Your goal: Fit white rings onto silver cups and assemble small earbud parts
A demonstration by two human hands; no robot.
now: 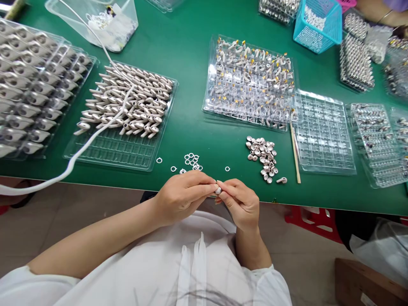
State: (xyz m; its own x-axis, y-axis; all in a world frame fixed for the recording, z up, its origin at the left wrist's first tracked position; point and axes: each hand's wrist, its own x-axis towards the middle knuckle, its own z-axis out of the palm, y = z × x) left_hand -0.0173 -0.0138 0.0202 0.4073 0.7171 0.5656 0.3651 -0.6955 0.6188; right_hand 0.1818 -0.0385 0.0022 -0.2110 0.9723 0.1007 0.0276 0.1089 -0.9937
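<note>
White piece (218,191) | pinched by fingertips of left hand (183,193) and right hand (241,202), beside near edge of table (191,127) | step: likely pressing it together | next: seems to want even pressure, steady grip

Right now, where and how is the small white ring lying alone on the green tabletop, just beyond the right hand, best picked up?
I'd pinch the small white ring by opposite sides of its outer rim, from above. It apparently lies flat on the green tabletop, offering a thin edge, but sits apart from the white ring cluster, leaving room; the right hand is nearest.
</note>
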